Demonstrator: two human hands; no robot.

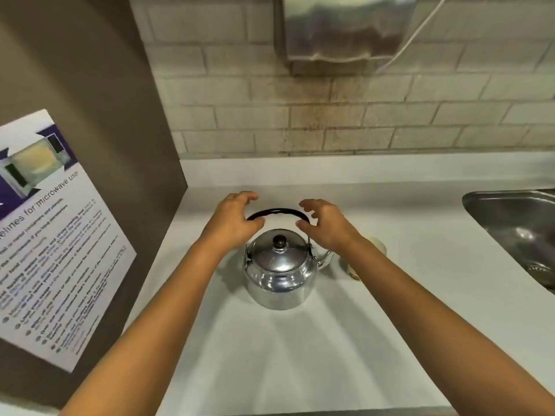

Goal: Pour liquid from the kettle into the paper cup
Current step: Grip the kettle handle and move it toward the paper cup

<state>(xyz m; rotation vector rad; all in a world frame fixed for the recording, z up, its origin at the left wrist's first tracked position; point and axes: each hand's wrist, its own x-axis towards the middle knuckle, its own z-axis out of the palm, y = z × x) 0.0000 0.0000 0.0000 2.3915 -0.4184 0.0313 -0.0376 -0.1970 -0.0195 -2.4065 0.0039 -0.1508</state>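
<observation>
A shiny steel kettle [279,273] stands upright on the white counter, lid on, with a black arched handle [277,212] raised above it and its spout pointing right. My left hand [232,219] hovers at the handle's left end, fingers apart and curled. At the handle's right end is my right hand [326,225], fingers also spread; neither hand visibly grips the handle. A paper cup [365,259] stands just right of the spout, mostly hidden behind my right forearm.
A steel sink [516,229] is sunk into the counter at the right. A brown side panel with a microwave-use poster [54,241] walls off the left. A tiled wall with a metal dispenser [345,28] rises behind the white counter [300,355].
</observation>
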